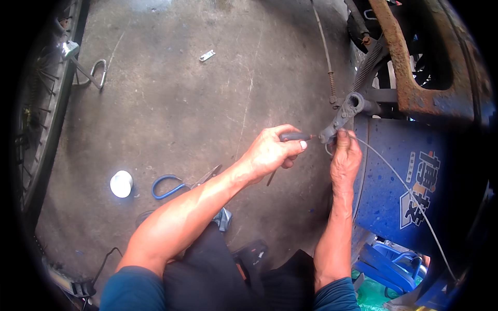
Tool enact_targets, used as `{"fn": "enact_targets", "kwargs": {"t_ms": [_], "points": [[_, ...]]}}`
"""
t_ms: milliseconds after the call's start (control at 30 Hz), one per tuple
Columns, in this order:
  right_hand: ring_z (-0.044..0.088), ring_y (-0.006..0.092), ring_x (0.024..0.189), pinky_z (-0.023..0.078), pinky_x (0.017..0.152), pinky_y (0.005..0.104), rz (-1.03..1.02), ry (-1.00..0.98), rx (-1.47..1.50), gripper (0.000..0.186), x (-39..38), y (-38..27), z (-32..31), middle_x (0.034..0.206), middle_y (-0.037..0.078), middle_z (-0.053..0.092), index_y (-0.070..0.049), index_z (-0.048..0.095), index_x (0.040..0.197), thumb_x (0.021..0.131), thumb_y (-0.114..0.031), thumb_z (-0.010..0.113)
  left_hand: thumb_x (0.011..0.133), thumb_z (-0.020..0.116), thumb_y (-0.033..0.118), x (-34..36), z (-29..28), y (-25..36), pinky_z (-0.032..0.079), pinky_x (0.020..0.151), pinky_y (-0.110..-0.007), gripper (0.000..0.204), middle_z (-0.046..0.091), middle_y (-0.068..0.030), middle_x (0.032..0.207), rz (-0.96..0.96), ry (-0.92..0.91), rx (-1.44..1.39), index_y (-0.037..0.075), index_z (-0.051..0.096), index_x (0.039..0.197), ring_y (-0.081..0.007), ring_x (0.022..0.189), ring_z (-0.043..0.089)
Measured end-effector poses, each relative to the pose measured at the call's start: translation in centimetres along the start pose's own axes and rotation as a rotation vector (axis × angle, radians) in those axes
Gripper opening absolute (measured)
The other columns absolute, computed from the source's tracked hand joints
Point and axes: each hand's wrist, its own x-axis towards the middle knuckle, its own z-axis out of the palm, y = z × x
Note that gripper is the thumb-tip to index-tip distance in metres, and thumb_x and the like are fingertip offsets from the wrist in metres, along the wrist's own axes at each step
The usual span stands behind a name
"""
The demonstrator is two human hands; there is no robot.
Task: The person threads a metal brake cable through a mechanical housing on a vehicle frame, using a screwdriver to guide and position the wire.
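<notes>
My left hand (273, 151) is closed round a tool with a dark handle (293, 136); its narrow reddish tip points at a grey metal lever arm (342, 116). I cannot make out the kind of tool. My right hand (345, 160) pinches a thin steel cable (385, 161) at the lever's lower end, its fingertips touching the lever. From there the cable curves down to the right across a blue panel (384, 192). A second cable with a small coil spring (332, 83) hangs above the lever.
Blue-handled scissors (167, 187) and a white round object (121, 184) lie on the concrete floor at left. Farther off is a small metal plate (207, 55). A spoked wheel (49, 119) stands along the left, a rusty frame (397, 46) at upper right, blue items (391, 264) lower right.
</notes>
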Motion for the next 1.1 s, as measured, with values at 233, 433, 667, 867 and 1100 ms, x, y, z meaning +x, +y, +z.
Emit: {"fn": "enact_targets", "kwargs": {"t_ms": [233, 433, 667, 867, 1100], "points": [[0.050, 0.0098, 0.061, 0.042, 0.053, 0.0265, 0.159, -0.043, 0.133, 0.042, -0.1, 0.1, 0.4, 0.068, 0.003, 0.054, 0.001, 0.062, 0.093, 0.099, -0.039, 0.049, 0.084, 0.069, 0.023, 0.3, 0.1, 0.1, 0.046, 0.059, -0.026, 0.035, 0.057, -0.0009, 0.073, 0.003, -0.006, -0.006, 0.001, 0.063, 0.110, -0.0101, 0.063, 0.055], [0.053, 0.0119, 0.060, 0.045, 0.054, 0.0288, 0.172, -0.046, 0.192, 0.042, -0.1, 0.2, 0.7, 0.068, 0.004, 0.056, 0.002, 0.063, 0.094, 0.099, -0.038, 0.049, 0.084, 0.069, 0.022, 1.0, 0.2, -0.3, 0.048, 0.062, -0.026, 0.034, 0.059, -0.0023, 0.076, -0.001, -0.019, -0.006, 0.002, 0.063, 0.110, -0.0098, 0.065, 0.056], [0.055, 0.0139, 0.058, 0.046, 0.055, 0.0302, 0.102, -0.007, 0.134, 0.042, -0.2, 0.5, 0.8, 0.066, 0.005, 0.059, 0.002, 0.064, 0.091, 0.099, -0.035, 0.047, 0.081, 0.067, 0.012, 1.9, -0.2, 0.2, 0.051, 0.070, -0.035, 0.026, 0.068, -0.0070, 0.090, 0.341, 0.002, 0.661, 0.005, 0.064, 0.106, -0.0235, 0.078, 0.064], [0.056, 0.0154, 0.056, 0.044, 0.053, 0.0311, 0.036, 0.030, 0.202, 0.041, -0.3, 0.5, 1.5, 0.064, 0.007, 0.060, 0.002, 0.064, 0.087, 0.100, -0.033, 0.047, 0.072, 0.067, 0.009, 5.0, -2.2, 3.1, 0.045, 0.068, -0.036, 0.012, 0.051, -0.0054, 0.070, 1.106, -0.147, 1.437, 0.012, 0.063, 0.082, -0.0254, 0.072, 0.054], [0.055, 0.0174, 0.053, 0.043, 0.052, 0.0331, -0.022, 0.113, 0.168, 0.040, 0.1, 0.5, 1.6, 0.058, 0.007, 0.058, 0.002, 0.064, 0.083, 0.099, -0.031, 0.049, 0.068, 0.061, 0.000, 4.2, -0.1, 3.8, 0.047, 0.060, -0.040, 0.013, 0.061, -0.0055, 0.069, 0.677, -0.092, 1.369, 0.005, 0.065, 0.079, -0.0265, 0.066, 0.061]]}}
